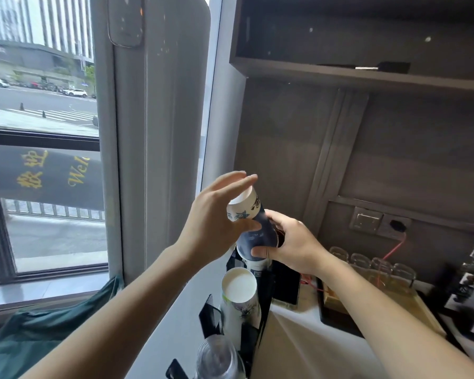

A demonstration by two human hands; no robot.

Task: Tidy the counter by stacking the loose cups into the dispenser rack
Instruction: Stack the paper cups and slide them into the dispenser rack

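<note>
I hold a stack of upside-down paper cups (pixel 253 225), white and dark blue with a printed pattern, above the far slot of the black dispenser rack (pixel 208 317). My left hand (pixel 216 222) grips the upper cup, thumb across its side and fingers over its base. My right hand (pixel 290 243) clasps the lower dark blue part near its rim. In the middle slot stands another stack of white paper cups (pixel 240 289). The nearest slot holds clear plastic cups (pixel 219 359).
A tray with upturned glasses (pixel 372 266) sits on the white counter (pixel 298 348) to the right. Farther right are a dark machine (pixel 471 291), a wall socket with a red cable (pixel 394 224), and a shelf above. Left is a window and green fabric (pixel 52 326).
</note>
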